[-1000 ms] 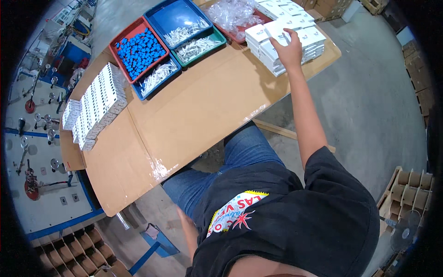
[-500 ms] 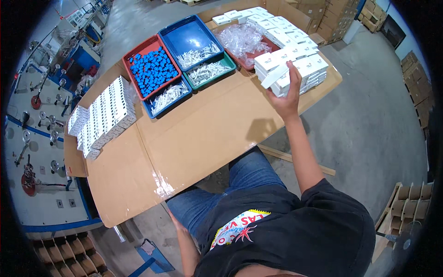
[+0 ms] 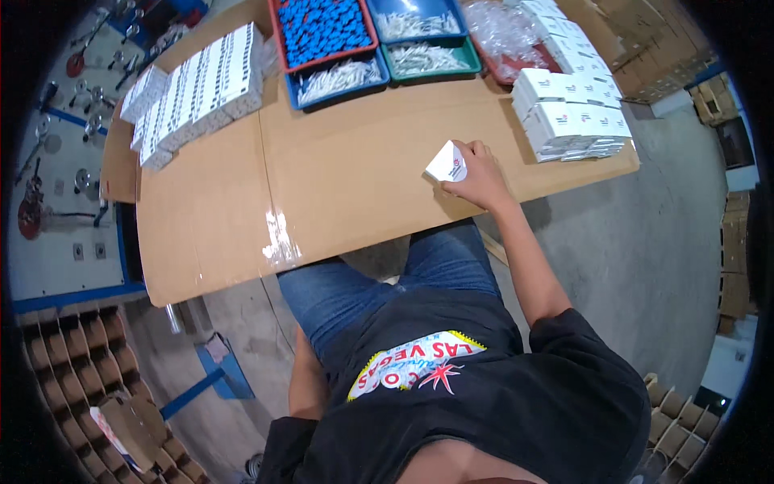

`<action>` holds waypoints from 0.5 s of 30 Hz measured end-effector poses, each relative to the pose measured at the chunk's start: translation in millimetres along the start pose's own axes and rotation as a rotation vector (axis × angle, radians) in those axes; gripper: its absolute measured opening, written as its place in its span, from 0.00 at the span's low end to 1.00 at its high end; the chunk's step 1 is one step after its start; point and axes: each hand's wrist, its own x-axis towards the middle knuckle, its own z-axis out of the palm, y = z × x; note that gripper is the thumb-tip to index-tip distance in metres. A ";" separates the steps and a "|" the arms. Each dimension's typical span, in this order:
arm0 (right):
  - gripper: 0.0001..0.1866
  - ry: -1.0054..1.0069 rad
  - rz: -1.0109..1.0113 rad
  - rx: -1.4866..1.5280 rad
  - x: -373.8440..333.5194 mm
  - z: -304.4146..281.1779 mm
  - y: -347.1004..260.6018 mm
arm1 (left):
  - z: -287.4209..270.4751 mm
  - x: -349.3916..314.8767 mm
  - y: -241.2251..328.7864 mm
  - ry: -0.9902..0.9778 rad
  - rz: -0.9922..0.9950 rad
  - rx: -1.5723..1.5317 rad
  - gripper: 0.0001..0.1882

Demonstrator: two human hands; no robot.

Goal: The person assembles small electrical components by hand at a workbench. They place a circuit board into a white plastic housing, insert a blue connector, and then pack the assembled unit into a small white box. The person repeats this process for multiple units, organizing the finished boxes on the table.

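Observation:
My right hand (image 3: 477,177) is closed round a small white box (image 3: 446,164) with a printed mark, held just over the cardboard-covered table (image 3: 347,169). To its right, at the table's right end, stand stacked white boxes (image 3: 571,121) of the same kind. My left forearm (image 3: 306,377) hangs down beside my thigh; its hand is hidden.
Rows of white boxes (image 3: 205,85) stand at the table's left. Along the far side are a red tray (image 3: 282,48) of blue pieces, a blue tray (image 3: 300,101) and a green tray (image 3: 451,74) of white pieces, and clear plastic bags (image 3: 504,36).
My right hand has moved from the right-hand stack towards the table's middle, carrying a white box. The view has tipped down towards my lap.

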 end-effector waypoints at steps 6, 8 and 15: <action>0.41 -0.013 0.083 0.067 13.3 5.2 -15.5 | -9.6 -10.9 -5.1 0.039 -0.019 -0.031 0.17; 0.34 0.017 0.100 0.183 19.2 14.4 -8.3 | -10.6 -13.0 -6.2 0.044 -0.026 -0.029 0.17; 0.17 -0.041 0.159 0.706 28.1 22.2 -7.3 | -13.4 -16.9 -6.6 0.057 -0.046 -0.030 0.17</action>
